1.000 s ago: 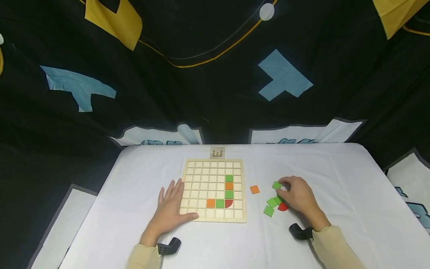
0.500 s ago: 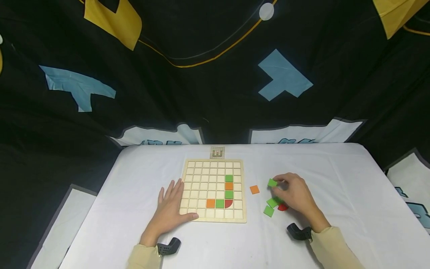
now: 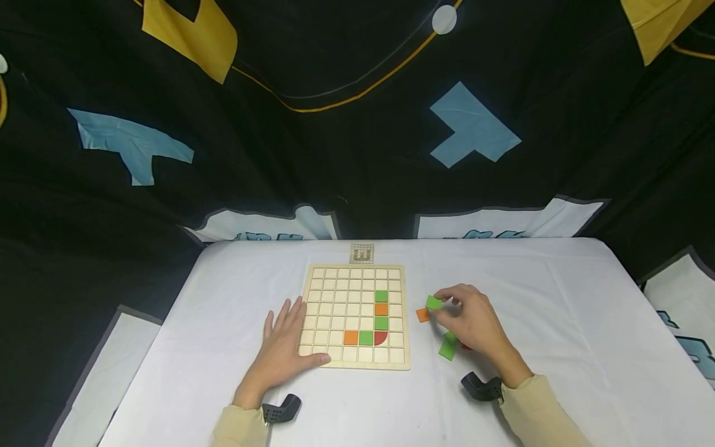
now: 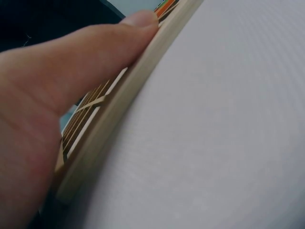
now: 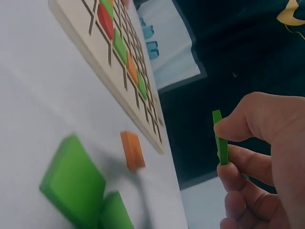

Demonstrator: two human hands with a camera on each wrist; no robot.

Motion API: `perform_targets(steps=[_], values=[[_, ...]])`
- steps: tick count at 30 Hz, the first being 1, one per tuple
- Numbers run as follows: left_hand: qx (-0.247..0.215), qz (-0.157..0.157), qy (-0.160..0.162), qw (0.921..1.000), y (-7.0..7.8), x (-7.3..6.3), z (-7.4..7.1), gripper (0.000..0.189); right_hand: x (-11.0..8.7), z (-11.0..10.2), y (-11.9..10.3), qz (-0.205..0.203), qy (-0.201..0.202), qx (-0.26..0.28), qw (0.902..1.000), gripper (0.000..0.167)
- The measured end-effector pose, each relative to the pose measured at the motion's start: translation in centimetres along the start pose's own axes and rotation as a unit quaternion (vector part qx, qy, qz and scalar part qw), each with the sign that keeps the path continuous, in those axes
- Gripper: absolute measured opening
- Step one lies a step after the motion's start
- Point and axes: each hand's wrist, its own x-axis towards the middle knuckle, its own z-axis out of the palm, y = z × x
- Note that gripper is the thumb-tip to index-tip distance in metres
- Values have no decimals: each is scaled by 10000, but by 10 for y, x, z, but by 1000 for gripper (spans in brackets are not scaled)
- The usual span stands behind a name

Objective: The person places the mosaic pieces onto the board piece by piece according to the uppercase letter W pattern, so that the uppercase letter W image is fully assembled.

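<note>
My right hand (image 3: 472,316) pinches a green square tile (image 3: 433,302) between thumb and fingers. In the right wrist view that green tile (image 5: 219,137) is held edge-on, above the table. Just under it lies an orange square tile (image 3: 422,315). My left hand (image 3: 282,347) lies spread on the left side of a wooden grid board (image 3: 341,359), and its thumb (image 4: 105,45) rests across the near edge. Green, orange and red tiles sit in the board's cells: a column on the right, and a row toward the bottom that meets it at a rounded red piece (image 3: 380,338).
Loose green tiles (image 3: 446,351) lie to the right of the board, partly under my right hand, with a red piece (image 3: 466,347) mostly hidden behind it. A small patterned card (image 3: 362,253) lies beyond the board. White cloth (image 3: 558,298) covers the table.
My right hand has carried the green tile leftward from the loose pile, over to the orange tile beside the board. My left hand has stayed in place.
</note>
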Motion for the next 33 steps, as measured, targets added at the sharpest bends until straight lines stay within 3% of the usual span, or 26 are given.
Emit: perform_targets(steps=[25,33], values=[[-20,-22,25,10000,2,-1,-3,123,5,40,-40,-393,-310,464,9977,24],[-17,-8,66,10000,2,-2,-1,123,2,52,-51,-328,-518,674,9958,22]])
